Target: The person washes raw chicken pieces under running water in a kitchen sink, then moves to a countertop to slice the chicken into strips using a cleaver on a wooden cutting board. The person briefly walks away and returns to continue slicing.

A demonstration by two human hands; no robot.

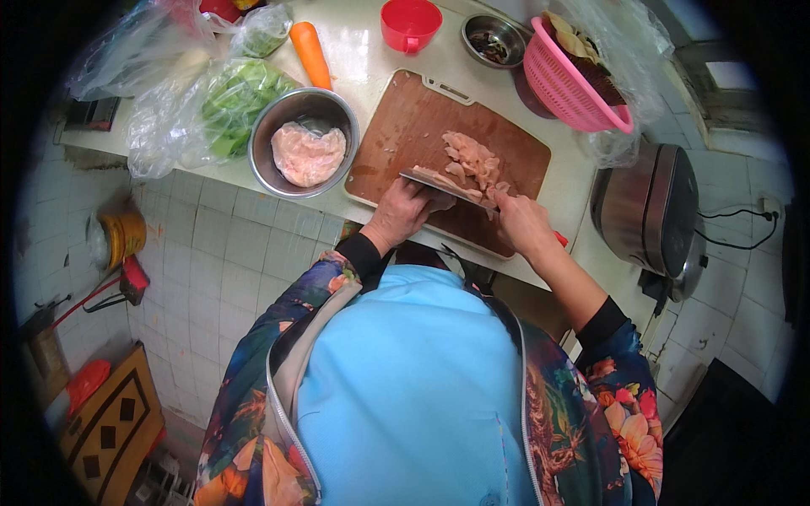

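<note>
A kitchen knife (440,185) is held in my right hand (522,221), its blade slanting across the near part of a brown cutting board (395,136). Slices of pale raw meat (471,158) lie in a heap beyond the blade, and more strips rest along it. My left hand (405,212) is at the near side of the blade, fingers bent; whether it grips any meat is hidden. Left of the board, a steel bowl (256,148) holds a larger piece of pale raw meat (309,155).
Behind the bowl lie a carrot (311,55) and bagged green leaves (234,101). A red plastic cup (411,28), a small metal bowl (493,41) and a pink basket (573,82) stand beyond the board. A rice cooker (645,202) is at the right.
</note>
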